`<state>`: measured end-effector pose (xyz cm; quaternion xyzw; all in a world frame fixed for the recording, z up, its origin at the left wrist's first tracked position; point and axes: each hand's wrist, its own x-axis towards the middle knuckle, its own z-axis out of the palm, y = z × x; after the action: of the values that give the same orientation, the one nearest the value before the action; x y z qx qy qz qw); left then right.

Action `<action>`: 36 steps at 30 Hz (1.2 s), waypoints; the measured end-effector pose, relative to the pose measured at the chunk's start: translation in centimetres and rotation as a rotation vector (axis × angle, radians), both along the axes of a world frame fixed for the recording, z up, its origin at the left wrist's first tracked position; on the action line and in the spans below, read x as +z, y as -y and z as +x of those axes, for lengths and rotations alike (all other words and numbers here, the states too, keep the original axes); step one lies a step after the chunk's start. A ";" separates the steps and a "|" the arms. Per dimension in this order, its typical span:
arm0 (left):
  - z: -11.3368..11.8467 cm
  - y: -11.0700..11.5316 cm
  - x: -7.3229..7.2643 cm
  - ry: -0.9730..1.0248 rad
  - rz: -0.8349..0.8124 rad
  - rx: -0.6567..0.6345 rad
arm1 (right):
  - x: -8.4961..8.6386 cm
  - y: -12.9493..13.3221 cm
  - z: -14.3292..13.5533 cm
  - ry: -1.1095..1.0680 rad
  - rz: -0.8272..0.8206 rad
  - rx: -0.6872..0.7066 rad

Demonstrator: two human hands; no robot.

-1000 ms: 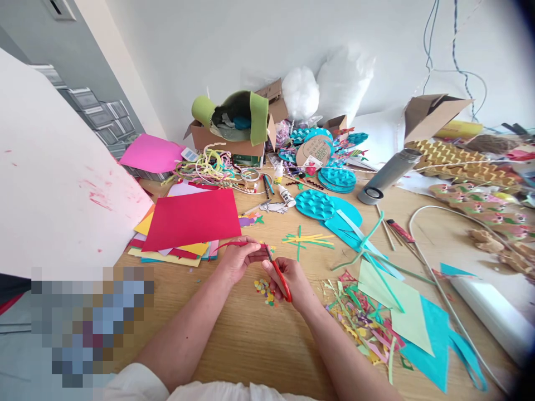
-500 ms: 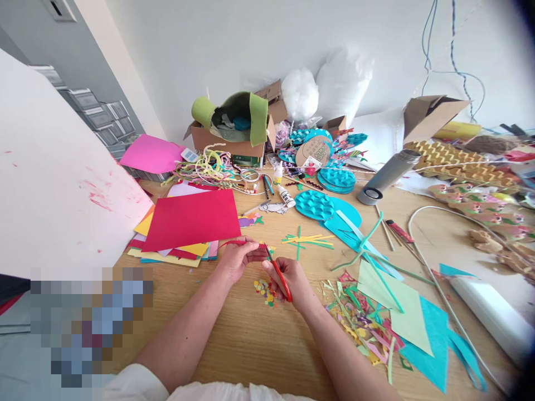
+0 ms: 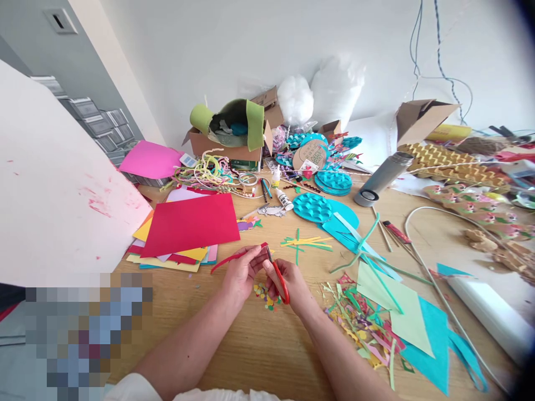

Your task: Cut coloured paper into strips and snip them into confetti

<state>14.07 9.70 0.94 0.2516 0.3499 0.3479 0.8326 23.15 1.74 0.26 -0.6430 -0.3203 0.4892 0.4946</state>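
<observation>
My left hand (image 3: 242,272) pinches a narrow red paper strip (image 3: 223,262), whose loose tail hangs out to the left and whose other end sticks up past the fingertips. Red-handled scissors (image 3: 282,287) are gripped in my right hand (image 3: 292,284). Their blades point up and left, against the strip's end near my left fingers. Below and between both hands lie small round paper bits (image 3: 265,298) in yellow, green and red, partly hidden by my fingers. Beyond the hands, thin yellow and green paper strips (image 3: 307,242) lie crossed on the table.
A stack topped by red paper (image 3: 192,225) sits left. Paper scraps (image 3: 363,328) and pale green paper (image 3: 393,295) lie right. Farther back are a glue bottle (image 3: 285,199), a blue textured disc (image 3: 312,208), a grey flask (image 3: 382,178) and a cardboard box (image 3: 200,143). A white cable (image 3: 407,223) curves at right.
The view has shifted slightly. The strip's tail now droops lower to the left, and the scissors' blades sit closer to the raised strip end. Both hands keep their hold.
</observation>
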 end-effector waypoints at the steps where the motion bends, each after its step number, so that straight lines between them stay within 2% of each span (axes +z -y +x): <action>1: 0.1 0.3 -0.1 -0.010 -0.011 0.023 | -0.1 0.0 0.0 -0.002 -0.002 -0.002; 9: 0.6 1.5 -0.4 -0.033 -0.041 0.106 | 0.4 -0.1 -0.2 -0.044 0.001 -0.033; 17: 0.7 2.1 0.1 -0.069 -0.050 0.069 | -0.2 -0.1 -0.4 -0.064 0.021 -0.030; 36: 0.7 2.2 -0.3 -0.064 -0.063 0.100 | 0.0 -0.2 -0.5 -0.063 -0.002 -0.059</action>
<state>14.77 7.53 0.61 0.2186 0.3994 0.3694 0.8101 22.62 1.92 0.27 -0.6370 -0.2851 0.4948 0.5178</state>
